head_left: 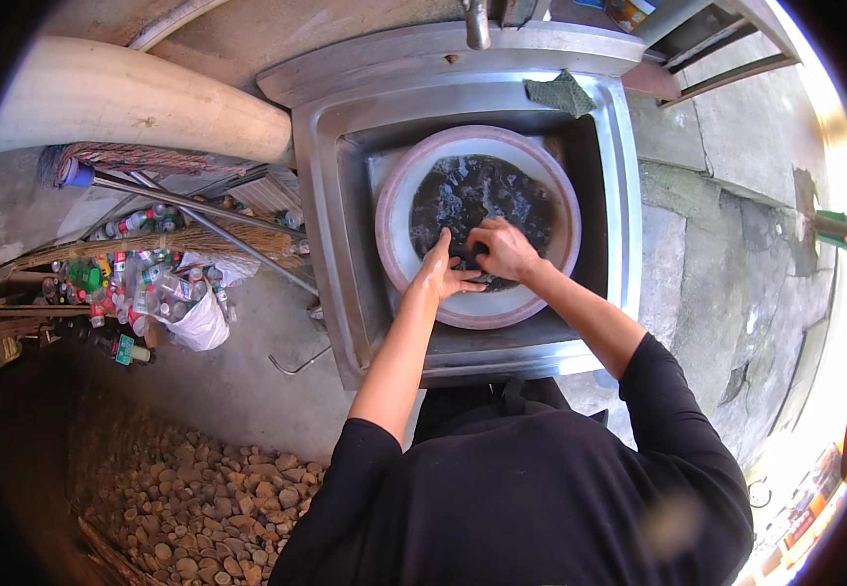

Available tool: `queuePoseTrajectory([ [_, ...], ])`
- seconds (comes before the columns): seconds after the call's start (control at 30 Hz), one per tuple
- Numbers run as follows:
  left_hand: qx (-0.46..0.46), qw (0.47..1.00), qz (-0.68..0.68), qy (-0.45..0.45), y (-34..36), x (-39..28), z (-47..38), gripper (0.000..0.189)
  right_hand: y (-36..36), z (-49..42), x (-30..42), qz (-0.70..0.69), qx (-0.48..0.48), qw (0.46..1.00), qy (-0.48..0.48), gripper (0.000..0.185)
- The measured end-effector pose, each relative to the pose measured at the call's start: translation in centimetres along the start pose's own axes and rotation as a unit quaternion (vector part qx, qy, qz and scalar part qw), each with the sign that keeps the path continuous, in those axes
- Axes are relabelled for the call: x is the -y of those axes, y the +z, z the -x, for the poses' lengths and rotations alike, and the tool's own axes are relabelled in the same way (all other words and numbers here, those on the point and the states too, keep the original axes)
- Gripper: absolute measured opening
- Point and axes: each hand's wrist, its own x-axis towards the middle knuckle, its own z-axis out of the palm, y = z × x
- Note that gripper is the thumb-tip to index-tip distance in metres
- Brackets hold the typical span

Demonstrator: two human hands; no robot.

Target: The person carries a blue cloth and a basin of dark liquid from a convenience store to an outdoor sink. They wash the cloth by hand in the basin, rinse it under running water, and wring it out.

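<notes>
A round basin with a pinkish rim (478,133) stands inside a stainless steel sink (627,220). Dark cloth (493,194) lies in the basin, wet, with water or suds showing over it. My left hand (443,272) is at the basin's lower left, fingers spread against a dark bunched part of the cloth. Close by on the right, my right hand (500,250) has its fingers curled on the same dark part. The basin's bottom is hidden.
A green scouring cloth (561,94) lies on the sink's back ledge, near a metal tap (477,26). To the left are a mop (75,172), a straw broom (152,242), a white bag (204,322) and plastic bottles. Cut wood pieces (211,505) are piled at lower left.
</notes>
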Motion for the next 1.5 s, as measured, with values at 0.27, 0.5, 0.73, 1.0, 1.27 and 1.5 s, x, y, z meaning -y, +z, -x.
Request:
queuePoseTrajectory([
  [0.27, 0.315, 0.916, -0.079, 0.236, -2.6, -1.3, 0.3, 0.047, -1.8, -0.3, 12.5, -0.152, -0.071, 0.983, -0.077, 0.020],
  [0.5, 0.330, 0.908, 0.085, 0.242, -1.1, 0.3, 1.1, 0.035, 0.0, -1.5, 11.2, -0.110, -0.194, 0.974, -0.045, 0.017],
  [0.73, 0.012, 0.981, 0.130, 0.141, 4.5, -0.4, 2.0, 0.027, 0.0, -6.1, 1.8, -0.207, -0.193, 0.902, 0.327, 0.036],
  [1.0, 0.044, 0.985, -0.035, 0.166, -1.6, -3.1, 4.0, 0.079, 1.6, -0.7, -4.6, 0.066, -0.011, 0.937, 0.343, 0.063],
  [1.27, 0.036, 0.977, -0.140, 0.159, -5.2, -0.4, -0.6, 0.065, 6.6, 1.0, -6.7, 0.329, 0.209, 0.921, -0.022, 0.044],
  [1.5, 0.035, 0.997, -0.060, 0.037, -1.4, -0.6, -1.3, 0.061, 2.3, -0.2, -2.5, -0.025, -0.016, 0.992, 0.119, 0.031],
])
